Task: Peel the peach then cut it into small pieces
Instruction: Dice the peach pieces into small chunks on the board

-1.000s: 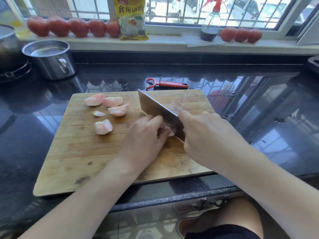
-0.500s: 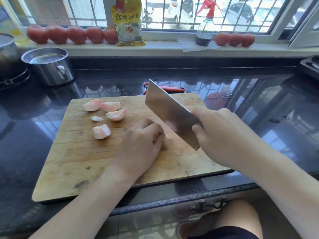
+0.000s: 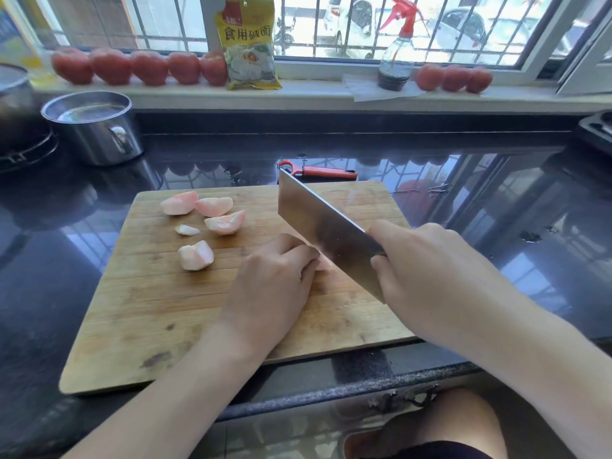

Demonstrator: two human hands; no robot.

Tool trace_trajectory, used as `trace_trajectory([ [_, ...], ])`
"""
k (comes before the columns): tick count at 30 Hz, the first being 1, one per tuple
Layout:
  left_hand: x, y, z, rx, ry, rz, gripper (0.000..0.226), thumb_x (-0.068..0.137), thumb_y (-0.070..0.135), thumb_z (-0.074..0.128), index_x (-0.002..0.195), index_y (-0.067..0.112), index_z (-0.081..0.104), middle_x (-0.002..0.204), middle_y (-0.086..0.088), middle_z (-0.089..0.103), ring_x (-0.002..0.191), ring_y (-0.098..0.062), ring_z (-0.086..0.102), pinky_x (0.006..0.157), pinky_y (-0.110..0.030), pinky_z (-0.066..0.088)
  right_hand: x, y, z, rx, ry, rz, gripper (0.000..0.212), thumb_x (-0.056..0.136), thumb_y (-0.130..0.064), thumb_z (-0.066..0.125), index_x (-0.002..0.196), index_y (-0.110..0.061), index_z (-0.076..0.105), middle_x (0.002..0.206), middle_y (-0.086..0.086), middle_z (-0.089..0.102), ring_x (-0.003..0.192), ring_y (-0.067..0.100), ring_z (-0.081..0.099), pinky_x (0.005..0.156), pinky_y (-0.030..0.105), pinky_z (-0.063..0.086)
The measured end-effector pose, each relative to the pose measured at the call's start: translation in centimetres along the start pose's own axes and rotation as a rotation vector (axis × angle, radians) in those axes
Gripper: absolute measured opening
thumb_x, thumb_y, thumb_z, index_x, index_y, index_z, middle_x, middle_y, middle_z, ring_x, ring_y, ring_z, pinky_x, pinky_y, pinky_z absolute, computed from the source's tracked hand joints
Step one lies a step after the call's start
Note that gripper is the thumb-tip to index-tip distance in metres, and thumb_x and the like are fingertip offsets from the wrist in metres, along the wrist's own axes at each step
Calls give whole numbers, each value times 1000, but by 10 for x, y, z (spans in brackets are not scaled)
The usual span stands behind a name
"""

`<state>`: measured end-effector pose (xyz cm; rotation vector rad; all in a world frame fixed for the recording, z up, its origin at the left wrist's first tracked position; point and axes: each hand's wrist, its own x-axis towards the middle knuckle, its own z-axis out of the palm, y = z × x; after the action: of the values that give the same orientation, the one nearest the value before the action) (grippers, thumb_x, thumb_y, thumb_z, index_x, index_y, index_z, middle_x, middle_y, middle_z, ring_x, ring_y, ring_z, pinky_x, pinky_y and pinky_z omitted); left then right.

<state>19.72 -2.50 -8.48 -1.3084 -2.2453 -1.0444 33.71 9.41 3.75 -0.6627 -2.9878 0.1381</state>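
While the right hand point(image 3: 427, 266) grips the cleaver point(image 3: 326, 231), its blade runs diagonally, tip toward the far left, above the cutting board point(image 3: 139, 313). The left hand point(image 3: 275, 286) curls over a peach piece point(image 3: 324, 264), apparently pinching it, mostly hidden beside the blade.

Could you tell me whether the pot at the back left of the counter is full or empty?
Partly full: the pot has no lid, and clear liquid shows inside below its rim. How deep it goes cannot be told.
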Motion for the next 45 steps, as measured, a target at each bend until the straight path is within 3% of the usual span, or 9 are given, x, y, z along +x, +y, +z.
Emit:
trace_trajectory([
  [10, 2, 4, 0, 39, -18, -42, 13, 85, 3, 76, 77, 9, 68, 81, -6, 67, 69, -31, 63, 57, -37, 51, -4, -3, -1, -38, -10, -31, 12, 99, -23, 47, 93, -28, 38, 73, -3, 40, 61, 13, 35, 47, 26, 26],
  [13, 1, 4, 1, 49, -26, -33, 13, 86, 4, 76, 77, 9, 67, 83, -5, 67, 71, -29, 62, 57, -37, 50, -2, -1, -3, -30, -2, -24, 7, 100, -23, 47, 97, -28, 42, 74, -3, 41, 65, 20, 41, 48, 26, 27],
  [21, 1, -2, 1, 1, -22, -34, 25, 85, -5, 65, 90, 17, 73, 96, 4, 70, 90, -25, 64, 74, -41, 55, 19, 25, 3, 67, -33, 39, 19, 100, -24, 42, 81, -26, 40, 77, -3, 48, 67, 12, 44, 51, 32, 30],
  [25, 1, 4, 0, -6, 14, -49, 9, 91, 12, 67, 91, 17, 75, 97, 4, 66, 89, -18, 60, 78, -32, 51, 30, 39, 13, 116, -41, 55, 10, 99, -24, 42, 95, -25, 51, 81, 2, 55, 70, 25, 56, 55, 35, 44],
  [28, 3, 5, 0, -19, -90, -22, 6, 93, 22, 72, 89, 18, 72, 99, 8, 63, 84, -12, 60, 73, -25, 48, 33, 46, 11, 176, -41, 73, 12, 99, -23, 42, 98, -26, 54, 80, 3, 60, 73, 28, 63, 60, 37, 53],
  [32, 16, -10, -8, -137, -214, -2, 21, 90, -5, 71, 86, 16, 75, 102, 13, 74, 96, -5, 68, 88, -22, 52, 32, 51, 9, 234, -35, 74, 11, 97, -21, 45, 90, -24, 53, 70, 2, 61, 73, 28, 62, 61, 39, 52],
  [36, 20, -18, -16, -137, -234, 15, 8, 93, 10, 76, 91, 18, 78, 101, 15, 77, 95, -2, 70, 87, -25, 53, 26, 47, 8, 280, -57, 51, 14, 97, -21, 46, 85, -24, 51, 68, 2, 62, 64, 24, 59, 54, 35, 46],
  [40, 13, -15, -11, -145, -169, 42, 7, 95, 16, 75, 96, 21, 81, 103, 13, 75, 93, -6, 71, 83, -26, 55, 20, 35, 8, 220, -47, 12, 16, 99, -24, 43, 84, -26, 46, 75, -1, 57, 65, 21, 61, 57, 37, 51],
  [45, 9, -12, -4, -66, -114, 77, 11, 101, 24, 70, 96, 18, 79, 98, 4, 72, 84, -19, 69, 71, -37, 56, 14, 25, 4, 146, -46, 24, 11, 101, -28, 39, 91, -26, 44, 80, -3, 48, 70, 18, 52, 53, 33, 37],
])
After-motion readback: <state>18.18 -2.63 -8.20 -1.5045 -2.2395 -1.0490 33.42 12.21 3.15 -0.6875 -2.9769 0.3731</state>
